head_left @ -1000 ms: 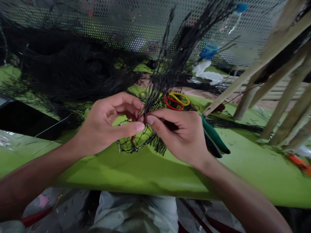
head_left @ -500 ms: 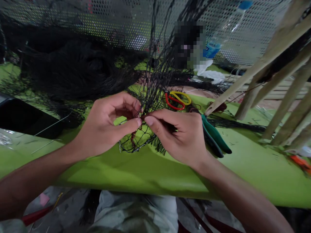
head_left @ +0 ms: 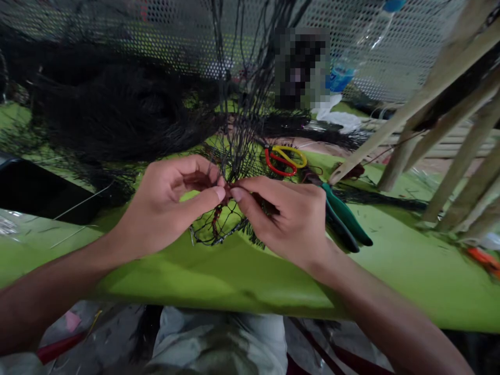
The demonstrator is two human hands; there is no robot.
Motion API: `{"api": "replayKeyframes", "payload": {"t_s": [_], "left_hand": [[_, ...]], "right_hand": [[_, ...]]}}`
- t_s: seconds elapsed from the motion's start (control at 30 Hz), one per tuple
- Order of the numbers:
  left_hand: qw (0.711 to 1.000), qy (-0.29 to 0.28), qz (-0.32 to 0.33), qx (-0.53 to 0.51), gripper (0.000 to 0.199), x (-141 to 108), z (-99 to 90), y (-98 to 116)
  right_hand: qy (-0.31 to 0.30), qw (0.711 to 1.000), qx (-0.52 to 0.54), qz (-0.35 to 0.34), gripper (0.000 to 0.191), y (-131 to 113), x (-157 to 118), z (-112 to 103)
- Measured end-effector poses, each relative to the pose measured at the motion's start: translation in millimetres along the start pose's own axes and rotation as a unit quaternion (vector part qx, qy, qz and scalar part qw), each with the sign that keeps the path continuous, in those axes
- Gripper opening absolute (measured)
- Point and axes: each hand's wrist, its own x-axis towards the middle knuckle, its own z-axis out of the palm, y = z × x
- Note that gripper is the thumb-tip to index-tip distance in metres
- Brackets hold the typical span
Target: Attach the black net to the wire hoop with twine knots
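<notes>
My left hand [head_left: 172, 203] and my right hand [head_left: 287, 213] meet fingertip to fingertip over the front of a bench. Thumb and forefinger of each are pinched on dark reddish hair strands [head_left: 227, 190] at a knot; the exact grip is partly hidden by the fingers. Below the fingertips lies a small black net [head_left: 224, 229] with a round, cord-like rim and a reddish twist of strands inside it. Long black knotted strands [head_left: 246, 122] rise from the fingertips toward the back, blurred at the top.
Red-and-yellow-handled scissors [head_left: 287, 159] and green-handled pliers [head_left: 346, 219] lie right of my hands on the green bench cover [head_left: 219, 276]. A black hair-like heap [head_left: 117, 104] fills the back left, near a dark phone-like slab [head_left: 42, 190]. Wooden sticks [head_left: 414, 99] stand at right, a bottle [head_left: 346, 73] behind.
The upright black strands have swung left at the top. Both hands stay nearly in place, with small shifts of the fingertips; more of the reddish twist shows beneath them.
</notes>
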Motion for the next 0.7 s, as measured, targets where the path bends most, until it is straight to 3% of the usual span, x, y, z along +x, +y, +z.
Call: {"api": "replayKeyframes", "payload": {"t_s": [0.1, 0.2, 0.4, 0.57, 0.7], "left_hand": [[0.998, -0.039, 0.017, -0.037, 0.002, 3, -3.9, -4], [0.995, -0.07, 0.053, -0.049, 0.007, 9, -9.9, -10], [0.984, -0.086, 0.154, 0.018, 0.016, 13, -17.9, -15], [0.941, -0.037, 0.305, 0.141, 0.025, 12, -16.5, -9], [0.914, -0.018, 0.346, 0.213, 0.025, 12, -14.9, -8]], "right_hand": [[-0.004, 1.0, -0.006, -0.004, 0.019, 2, -1, 0], [-0.007, 1.0, -0.005, -0.005, 0.018, 3, -1, -1], [-0.011, 1.0, -0.011, -0.021, 0.022, 3, 0, -3], [-0.022, 0.999, -0.001, -0.027, 0.017, 4, -1, -4], [-0.016, 0.999, -0.01, -0.038, 0.017, 6, -2, -4]]}}
